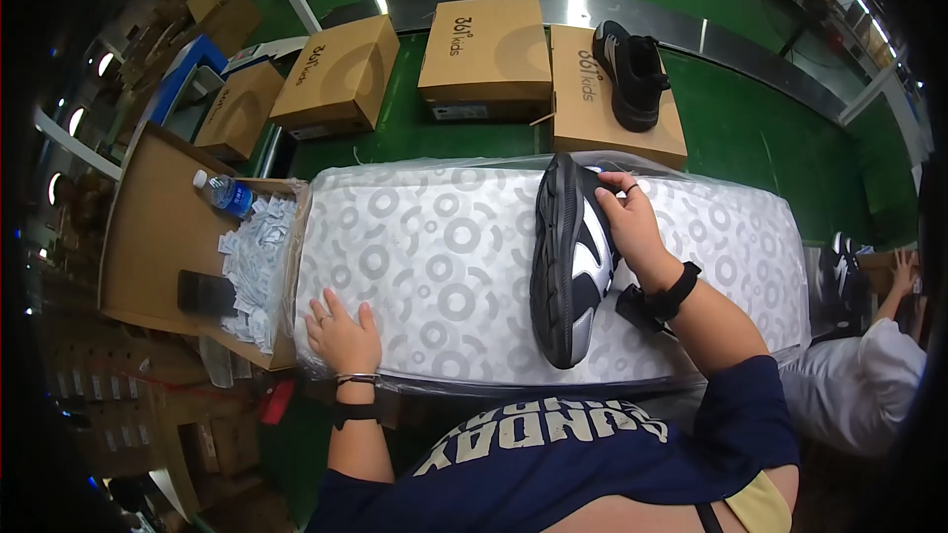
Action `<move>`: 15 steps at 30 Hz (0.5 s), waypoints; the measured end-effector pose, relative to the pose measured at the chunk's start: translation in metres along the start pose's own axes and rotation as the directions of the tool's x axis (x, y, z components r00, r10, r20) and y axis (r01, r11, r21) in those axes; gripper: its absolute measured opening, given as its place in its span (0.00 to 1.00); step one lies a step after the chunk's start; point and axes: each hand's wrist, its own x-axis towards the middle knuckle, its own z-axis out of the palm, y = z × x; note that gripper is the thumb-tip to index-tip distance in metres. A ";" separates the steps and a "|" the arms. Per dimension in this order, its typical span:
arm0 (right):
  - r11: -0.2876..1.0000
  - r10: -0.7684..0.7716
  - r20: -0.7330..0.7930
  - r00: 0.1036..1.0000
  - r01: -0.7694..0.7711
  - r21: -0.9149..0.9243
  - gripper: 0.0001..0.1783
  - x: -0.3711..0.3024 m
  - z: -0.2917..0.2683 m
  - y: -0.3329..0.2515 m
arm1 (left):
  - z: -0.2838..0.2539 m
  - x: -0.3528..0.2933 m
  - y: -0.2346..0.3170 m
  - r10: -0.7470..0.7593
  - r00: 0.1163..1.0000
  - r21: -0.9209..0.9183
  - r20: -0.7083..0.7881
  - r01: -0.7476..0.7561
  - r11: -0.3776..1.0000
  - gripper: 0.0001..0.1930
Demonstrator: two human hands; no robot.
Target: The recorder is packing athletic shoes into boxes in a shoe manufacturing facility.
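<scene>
A black and white sneaker (590, 247) is tipped on its side over the patterned paper stack (459, 336), its dark sole turned to the left. My right hand (632, 222) is closed on the shoe's upper near the far end, thumb and fingers pinching its edge. My left hand (344, 333) rests with fingers spread on the left edge of the plastic-wrapped stack and holds nothing. Beside my right wrist lies a small dark object (642, 308), partly hidden, whose kind I cannot make out.
An open carton (163, 227) at the left holds small white packets (259, 266) and a water bottle (225, 193). Shoe boxes (484, 49) stand along the far side; another sneaker (632, 77) sits on the right one. A co-worker's hand (903, 273) shows at far right.
</scene>
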 end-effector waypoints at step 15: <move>0.580 -0.526 0.169 0.833 0.497 -0.645 0.16 -0.012 -0.019 -0.037 | 0.014 0.025 -0.008 0.141 0.983 -0.446 -0.113 -0.177 0.877 0.27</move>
